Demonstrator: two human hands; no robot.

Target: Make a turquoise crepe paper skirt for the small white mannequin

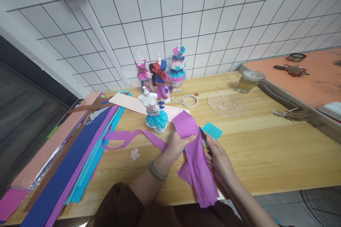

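A long piece of purple paper (198, 163) hangs over the table's front edge. My left hand (179, 144) grips it, thumb on top, with a bracelet on the wrist. At the paper's right edge, my right hand (218, 154) is closed on black and yellow scissors (204, 140); the blades are partly hidden. A narrow purple strip (138, 135) curls on the table to the left of my left hand. Just beyond my hands stands a small white mannequin (149, 101) in a blue skirt (157, 118). A blue paper square (212, 130) lies beyond my right hand.
Coloured paper strips (71, 159) cover the table's left side. Three dressed mannequins (177, 67) stand near the tiled wall. A tape roll (189, 101), a clear round dish (226, 105) and a cup (249, 81) sit further back. A pale flower (135, 154) lies at front left.
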